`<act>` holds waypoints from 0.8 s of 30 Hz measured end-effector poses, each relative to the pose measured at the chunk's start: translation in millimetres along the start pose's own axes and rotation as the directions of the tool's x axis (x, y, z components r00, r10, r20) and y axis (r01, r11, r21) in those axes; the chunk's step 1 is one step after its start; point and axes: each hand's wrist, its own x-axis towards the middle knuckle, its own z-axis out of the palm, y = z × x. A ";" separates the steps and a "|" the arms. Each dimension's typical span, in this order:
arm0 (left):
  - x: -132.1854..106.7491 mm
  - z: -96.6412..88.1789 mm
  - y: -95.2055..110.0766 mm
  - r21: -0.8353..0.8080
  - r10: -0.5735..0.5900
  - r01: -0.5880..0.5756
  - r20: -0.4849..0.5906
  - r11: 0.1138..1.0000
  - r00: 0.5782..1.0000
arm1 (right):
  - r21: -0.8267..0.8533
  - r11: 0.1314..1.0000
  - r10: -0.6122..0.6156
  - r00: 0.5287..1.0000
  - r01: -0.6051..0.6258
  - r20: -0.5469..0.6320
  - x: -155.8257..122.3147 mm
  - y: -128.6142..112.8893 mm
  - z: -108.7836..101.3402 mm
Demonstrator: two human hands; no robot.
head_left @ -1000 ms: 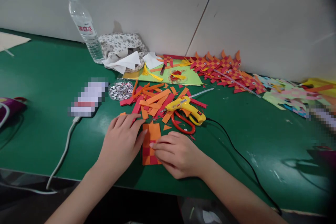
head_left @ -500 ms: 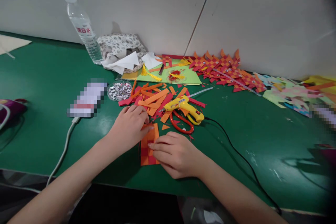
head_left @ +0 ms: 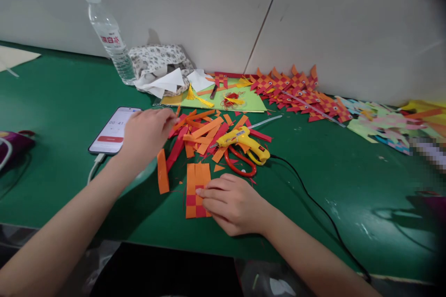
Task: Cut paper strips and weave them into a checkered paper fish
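A woven orange-and-red paper piece (head_left: 191,198) lies flat on the green table, checkered at its near end, with loose orange strips at its far end. My right hand (head_left: 233,206) rests on its right edge, fingers together and fingertips pressing it down. To the left, my left hand (head_left: 148,134) is raised over the near-left side of a pile of paper strips (head_left: 205,130). Its fingers are bent together at the strips; whether a strip is between them is hidden. An orange strip (head_left: 162,171) and a red strip (head_left: 177,148) lie below those fingers.
A yellow glue gun (head_left: 240,137) and red-handled scissors (head_left: 240,167) lie right of the pile, a black cable trailing right. A phone (head_left: 111,132) is left, a water bottle (head_left: 113,41) behind. Woven paper fish (head_left: 296,86) line the wall.
My left hand has left the woven piece and moved left and away to the strips, now covering the dish of small eyes. Some strips have shifted nearer. My right hand stays put.
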 end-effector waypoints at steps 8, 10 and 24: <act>9.1 -2.9 -23.9 0.114 -0.169 0.183 -0.120 0.976 0.978 | -0.017 1.000 0.001 1.000 -0.001 -0.016 -0.7 -0.1 1.1; 9.3 -4.1 -23.7 0.007 -0.122 0.125 -0.169 0.992 0.978 | -0.011 1.000 -0.004 1.000 0.004 -0.024 -0.3 -0.2 1.0; -7.3 34.3 7.2 -0.588 0.525 -0.282 0.295 0.758 0.798 | -0.023 1.000 -0.007 1.000 0.006 -0.014 1.5 -0.6 0.1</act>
